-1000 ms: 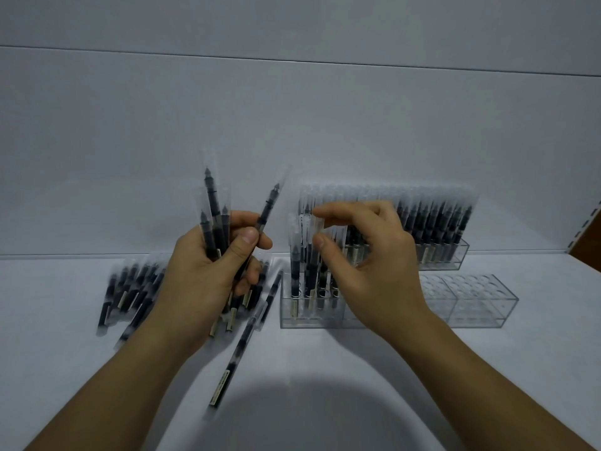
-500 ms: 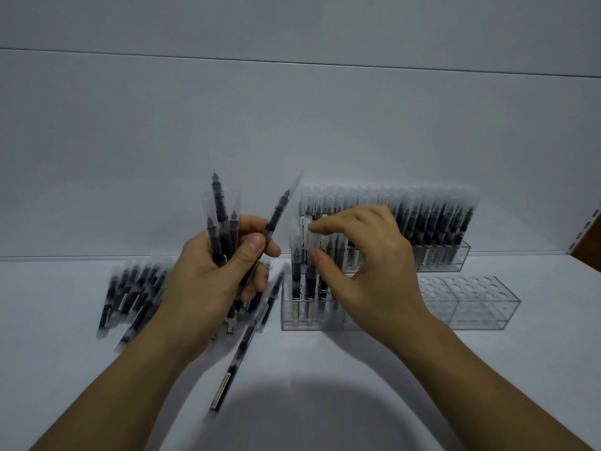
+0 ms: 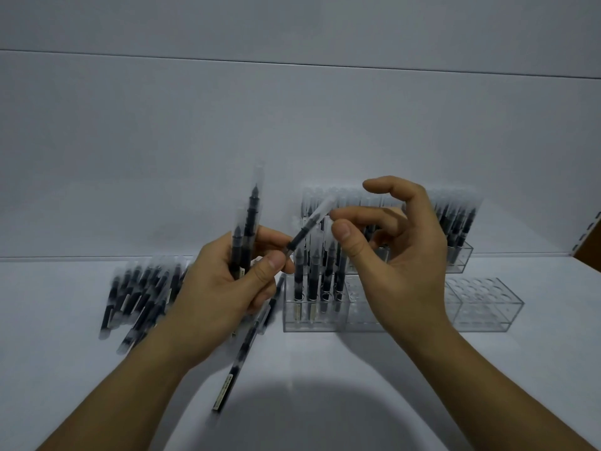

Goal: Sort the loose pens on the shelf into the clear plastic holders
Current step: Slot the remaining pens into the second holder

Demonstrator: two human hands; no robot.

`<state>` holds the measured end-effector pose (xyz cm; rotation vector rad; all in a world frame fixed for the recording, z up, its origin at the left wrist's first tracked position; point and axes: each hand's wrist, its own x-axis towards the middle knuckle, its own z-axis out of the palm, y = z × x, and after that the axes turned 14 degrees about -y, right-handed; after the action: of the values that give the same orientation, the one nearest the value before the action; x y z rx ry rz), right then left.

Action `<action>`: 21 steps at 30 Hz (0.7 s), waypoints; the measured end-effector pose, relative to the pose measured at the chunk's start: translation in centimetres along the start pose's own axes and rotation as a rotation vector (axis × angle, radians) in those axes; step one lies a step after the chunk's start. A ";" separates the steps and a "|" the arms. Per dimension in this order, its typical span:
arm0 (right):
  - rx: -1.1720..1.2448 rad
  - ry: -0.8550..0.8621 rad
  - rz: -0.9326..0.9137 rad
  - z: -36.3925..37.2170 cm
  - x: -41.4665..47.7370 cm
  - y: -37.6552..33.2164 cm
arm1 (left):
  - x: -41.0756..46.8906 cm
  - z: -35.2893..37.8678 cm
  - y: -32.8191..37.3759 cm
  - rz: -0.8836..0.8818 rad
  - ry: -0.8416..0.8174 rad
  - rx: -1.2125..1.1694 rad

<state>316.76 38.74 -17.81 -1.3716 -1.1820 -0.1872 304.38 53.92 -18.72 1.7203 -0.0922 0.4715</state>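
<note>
Left hand (image 3: 224, 288) is up in front of the white shelf (image 3: 536, 353), fingers wrapped round a bundle of black-barrelled pens with clear caps (image 3: 249, 222), caps pointing up. One more black pen (image 3: 300, 236) sticks out of that same fist, pinned under the thumb and leaning off to the right. Right hand (image 3: 403, 265) is at its clear cap end, fingers loosely curled. The forefinger tip touches the cap and the thumb sits just under it. From here I can't tell whether it actually has a grip.

Now the containers. The near clear plastic holder (image 3: 312, 325), a long block drilled with round holes, stands on the shelf right behind the hands. Its left end carries a small cluster of upright pens (image 3: 313, 281), caps up. The right hand hides its middle, and its right end shows rows of round holes. Behind it, against the back wall, stands the far clear plastic holder (image 3: 461, 258). It's packed with a row of standing pens (image 3: 461, 222), partly blocked by the right hand.

Off to the left, a heap of loose pens (image 3: 140, 297) lies flat on the shelf, blurred. A single pen (image 3: 240, 353) lies beside it, slanting toward the front edge beneath the left hand.
</note>
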 end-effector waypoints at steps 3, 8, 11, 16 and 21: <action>0.036 -0.011 0.043 0.1 0.0 -0.1 | -0.1 0.3 0.0 -0.005 -0.026 0.006; 0.098 -0.032 0.064 0.1 0.1 -0.2 | -0.1 0.5 -0.3 -0.012 -0.069 0.028; 0.163 -0.029 0.088 0.1 0.1 -0.1 | -0.1 0.5 -0.4 -0.020 -0.085 0.030; 0.278 -0.004 0.107 -0.2 0.2 -0.2 | -0.1 0.5 -0.3 -0.010 -0.094 0.067; 0.387 0.120 0.137 -1.1 0.8 -0.2 | 0.0 0.5 -0.2 -0.062 -0.055 0.041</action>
<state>317.59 38.23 -16.83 -1.0790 -0.9609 0.0558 304.60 53.54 -18.97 1.7719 -0.0692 0.3829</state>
